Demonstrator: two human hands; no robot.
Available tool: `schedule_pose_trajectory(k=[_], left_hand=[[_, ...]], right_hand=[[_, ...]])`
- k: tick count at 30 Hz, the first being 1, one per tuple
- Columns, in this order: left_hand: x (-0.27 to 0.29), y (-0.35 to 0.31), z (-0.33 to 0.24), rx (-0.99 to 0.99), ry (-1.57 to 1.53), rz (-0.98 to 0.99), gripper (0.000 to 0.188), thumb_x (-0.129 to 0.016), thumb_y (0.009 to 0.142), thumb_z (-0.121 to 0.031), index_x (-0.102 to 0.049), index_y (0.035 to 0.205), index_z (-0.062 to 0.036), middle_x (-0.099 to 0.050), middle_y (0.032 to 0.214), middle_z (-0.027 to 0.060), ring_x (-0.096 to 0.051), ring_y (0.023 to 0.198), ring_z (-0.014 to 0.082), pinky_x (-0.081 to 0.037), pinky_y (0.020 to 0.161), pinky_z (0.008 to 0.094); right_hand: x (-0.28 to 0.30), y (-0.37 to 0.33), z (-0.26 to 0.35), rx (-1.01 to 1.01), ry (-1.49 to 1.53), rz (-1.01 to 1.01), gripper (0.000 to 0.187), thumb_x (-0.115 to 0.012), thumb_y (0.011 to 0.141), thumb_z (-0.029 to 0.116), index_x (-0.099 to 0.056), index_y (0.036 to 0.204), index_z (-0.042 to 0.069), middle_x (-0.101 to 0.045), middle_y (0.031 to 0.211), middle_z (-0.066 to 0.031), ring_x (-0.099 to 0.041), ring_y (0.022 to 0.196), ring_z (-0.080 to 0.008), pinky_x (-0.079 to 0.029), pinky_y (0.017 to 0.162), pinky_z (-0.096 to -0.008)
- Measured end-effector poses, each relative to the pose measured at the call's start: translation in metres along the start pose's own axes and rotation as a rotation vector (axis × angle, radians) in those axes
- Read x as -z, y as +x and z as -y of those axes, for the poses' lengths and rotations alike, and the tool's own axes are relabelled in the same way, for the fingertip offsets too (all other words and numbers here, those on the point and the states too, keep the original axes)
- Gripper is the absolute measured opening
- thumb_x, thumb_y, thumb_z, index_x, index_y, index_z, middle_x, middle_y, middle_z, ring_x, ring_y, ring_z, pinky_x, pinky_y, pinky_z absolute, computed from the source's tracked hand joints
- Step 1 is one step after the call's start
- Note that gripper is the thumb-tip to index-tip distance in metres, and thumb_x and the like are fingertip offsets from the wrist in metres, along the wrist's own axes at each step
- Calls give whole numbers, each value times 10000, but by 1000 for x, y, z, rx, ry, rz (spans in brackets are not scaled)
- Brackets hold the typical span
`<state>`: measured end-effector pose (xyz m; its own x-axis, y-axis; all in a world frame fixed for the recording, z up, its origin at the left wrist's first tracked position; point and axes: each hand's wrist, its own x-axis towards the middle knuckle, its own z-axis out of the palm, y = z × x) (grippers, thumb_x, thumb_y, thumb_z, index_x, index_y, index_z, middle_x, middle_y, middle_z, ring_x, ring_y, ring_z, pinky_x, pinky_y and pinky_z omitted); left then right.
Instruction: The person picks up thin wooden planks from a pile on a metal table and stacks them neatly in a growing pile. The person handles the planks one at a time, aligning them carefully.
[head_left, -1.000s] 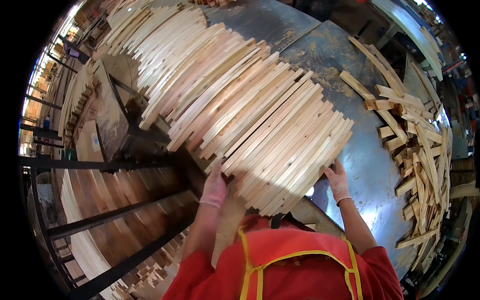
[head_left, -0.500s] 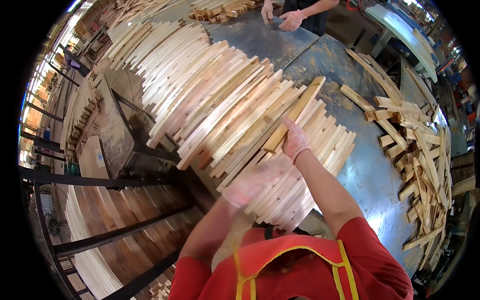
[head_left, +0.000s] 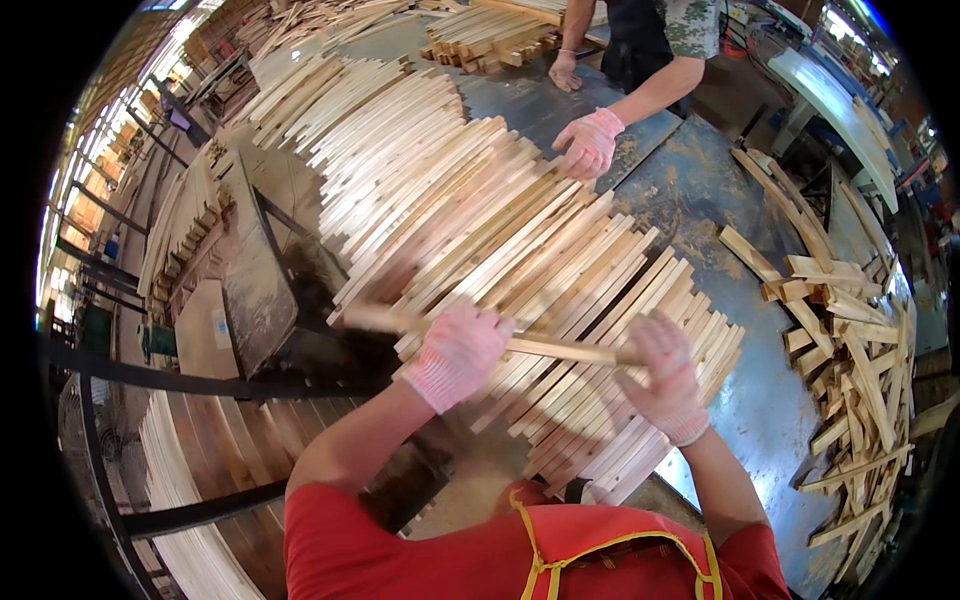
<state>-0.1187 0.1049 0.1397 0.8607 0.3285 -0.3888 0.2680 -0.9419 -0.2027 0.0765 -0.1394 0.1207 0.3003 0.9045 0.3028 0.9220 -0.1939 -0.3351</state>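
A wooden strip (head_left: 562, 348) is held crosswise above a long row of pale wooden strips (head_left: 470, 220). My left hand (head_left: 458, 358), in a pinkish knit glove, is closed round it, and its blurred left end sticks out past the fist. My right hand (head_left: 664, 378), gloved alike and smeared by motion, grips the strip near its right end between thumb and fingers. Beneath both hands the row's strips lie side by side on a metal table (head_left: 680, 215), with a dark gap between some of them.
Across the table a co-worker's gloved hand (head_left: 590, 145) is over the row's far edge; the other glove (head_left: 565, 72) rests farther back. Offcuts (head_left: 850, 330) lie heaped at the right. A black metal rack (head_left: 200, 510) with boards stands at the lower left. More strips (head_left: 490, 40) are stacked behind.
My right hand held a strip over the row; now both hands hold a strip level above it. My left hand has risen and closed on it. The co-worker's hand has reached toward the row.
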Motion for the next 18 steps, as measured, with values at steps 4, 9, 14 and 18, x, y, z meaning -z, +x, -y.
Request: schedule_pose_trajectory(k=[4,9,14,18], left_hand=[[1,31,-7,236,-286,155,530,-557,1060,-412,-531,1533,-172,-501,1494,105,-595,1239,231,-480,1095,414],[-60,83,10,349,-159,-282,881,-727,881,-516,-397,1614,-155,-403,1621,174,-407,1490,370,-321,1236,504],[-69,101,13,385,-213,-261,985,-801,777,-485,-372,1600,-158,-467,1570,180,-500,1397,406,-402,1165,511],[-101,111,9,211,-200,-596,819,-838,770,-433,-566,1449,-64,-622,1395,193,-609,1247,398,-526,1020,493]], right_hand=[[-14,-70,-60,-393,219,-179,792,-819,812,55,-511,1541,89,-576,1481,-158,-529,1390,-338,-412,1188,-441],[-42,-185,-116,-800,363,-167,755,-801,862,88,-487,1545,15,-581,1463,-184,-553,1365,-306,-449,1153,-396],[-26,-228,-114,-1316,462,96,736,-746,932,198,-422,1551,-34,-649,1293,-166,-657,1084,-273,-555,936,-401],[-46,-203,-90,-1269,935,220,947,-798,895,537,-378,1513,-45,-707,1150,-232,-694,1083,-336,-553,941,-416]])
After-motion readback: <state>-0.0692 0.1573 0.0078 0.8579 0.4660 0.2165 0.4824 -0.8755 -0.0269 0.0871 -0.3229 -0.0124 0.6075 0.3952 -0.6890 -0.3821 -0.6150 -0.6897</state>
